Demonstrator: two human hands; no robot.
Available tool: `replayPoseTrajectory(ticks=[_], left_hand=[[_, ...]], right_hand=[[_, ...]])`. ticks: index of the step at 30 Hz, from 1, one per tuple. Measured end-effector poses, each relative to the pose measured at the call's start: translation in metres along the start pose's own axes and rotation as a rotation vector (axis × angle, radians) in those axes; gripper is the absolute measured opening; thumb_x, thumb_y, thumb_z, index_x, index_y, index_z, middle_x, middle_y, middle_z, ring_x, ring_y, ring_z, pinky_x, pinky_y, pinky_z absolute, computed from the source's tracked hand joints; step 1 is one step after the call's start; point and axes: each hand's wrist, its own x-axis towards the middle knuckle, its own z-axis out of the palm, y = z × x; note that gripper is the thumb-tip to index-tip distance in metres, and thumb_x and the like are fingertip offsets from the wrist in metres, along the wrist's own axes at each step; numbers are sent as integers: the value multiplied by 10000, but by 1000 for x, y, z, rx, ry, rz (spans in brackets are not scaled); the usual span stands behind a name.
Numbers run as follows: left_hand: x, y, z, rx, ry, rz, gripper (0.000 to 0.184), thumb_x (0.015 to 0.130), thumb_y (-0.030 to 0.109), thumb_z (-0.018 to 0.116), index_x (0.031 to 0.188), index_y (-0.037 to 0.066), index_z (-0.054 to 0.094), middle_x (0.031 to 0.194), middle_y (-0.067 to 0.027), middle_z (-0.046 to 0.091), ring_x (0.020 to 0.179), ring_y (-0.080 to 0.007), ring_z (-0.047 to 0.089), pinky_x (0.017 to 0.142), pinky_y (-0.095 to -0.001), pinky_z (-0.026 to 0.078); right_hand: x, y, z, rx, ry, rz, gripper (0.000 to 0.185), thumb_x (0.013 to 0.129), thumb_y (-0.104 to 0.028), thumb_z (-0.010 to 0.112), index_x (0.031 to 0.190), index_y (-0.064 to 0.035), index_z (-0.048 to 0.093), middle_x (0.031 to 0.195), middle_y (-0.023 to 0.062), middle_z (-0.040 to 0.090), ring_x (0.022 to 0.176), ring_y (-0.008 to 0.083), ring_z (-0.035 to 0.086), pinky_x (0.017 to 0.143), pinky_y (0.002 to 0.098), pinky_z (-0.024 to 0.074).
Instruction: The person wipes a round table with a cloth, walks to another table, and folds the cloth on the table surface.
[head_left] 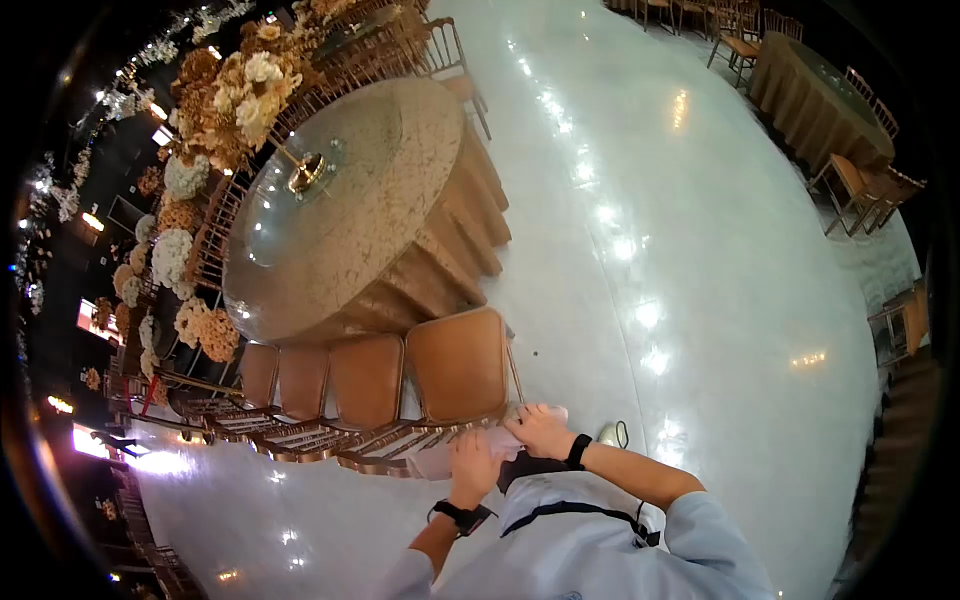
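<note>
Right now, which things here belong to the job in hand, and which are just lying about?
In the job: left hand, right hand, pale cloth under both, probably nearest chair.
Just about: round table, flowers, gold stand, far table.

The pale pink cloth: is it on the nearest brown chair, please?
On: the cloth lies over its backrest, beneath left hand and right hand.

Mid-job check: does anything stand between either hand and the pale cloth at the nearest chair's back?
Nothing visible does: the left hand and right hand both touch the pale cloth directly, at the back of the nearest chair. What lies beneath their palms is hidden.
</note>
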Motion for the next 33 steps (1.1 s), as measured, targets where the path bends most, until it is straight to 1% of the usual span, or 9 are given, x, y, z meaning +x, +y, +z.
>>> replayPoseTrajectory(ticks=[8,15,17,19,21,26,29,31,33], left_hand=[[68,68,47,-72,-171,40,449,859,451,578,955,14,619,899,-209,662,826,-395,640,753,-493,494],[167,104,64,-291,-503,30,634,833,600,578,934,-22,637,917,-273,663,877,-444,644,738,-533,495],[203,98,119,-398,-483,99,686,793,669,601,835,-15,629,785,-222,671,729,-372,658,637,-465,486],[247,118,123,-679,-900,50,706,787,692,600,730,-12,607,625,-131,593,574,-248,565,539,-392,428],[294,141,121,-634,-814,230,723,796,688,579,706,-28,606,555,-87,517,518,-207,482,505,-371,388],[405,187,115,-587,-972,479,559,730,521,660,814,-31,668,742,-232,666,697,-386,641,644,-460,483],[461,202,116,-517,-822,515,380,674,340,721,773,-21,657,632,-157,637,590,-312,619,553,-395,484],[491,215,51,-296,-935,422,384,572,249,785,821,-33,707,823,-243,688,825,-372,687,714,-445,543],[511,203,69,-204,-755,492,285,614,184,721,812,-19,708,767,-225,678,728,-366,680,619,-456,531]], right_hand=[[-46,83,-38,-10,-209,106,287,698,-214,674,962,-103,656,872,134,643,907,325,596,793,419,429],[-71,173,-62,-5,-179,243,326,638,-245,681,918,-81,650,831,164,663,834,365,638,731,456,469],[-74,208,-76,21,-160,341,350,622,-254,701,923,-84,645,836,170,659,833,372,632,732,460,467],[-80,247,-85,-21,-139,353,345,651,-283,722,938,-105,651,836,156,656,837,365,626,716,485,471],[-83,280,-112,-47,-76,356,241,657,-210,692,852,-77,645,796,155,650,791,362,626,665,477,474],[-98,356,-153,-90,-181,602,326,662,-285,725,932,-119,650,819,147,648,832,362,626,706,486,483],[-72,368,-219,36,-423,722,534,638,-384,770,1081,-115,644,942,169,668,959,361,630,804,490,482],[-74,410,-217,174,-459,710,527,667,-365,746,1098,-78,650,959,167,690,947,335,654,805,443,507],[-57,444,-223,450,-386,755,457,681,-320,714,1038,-38,667,894,155,705,833,308,678,742,392,532]])
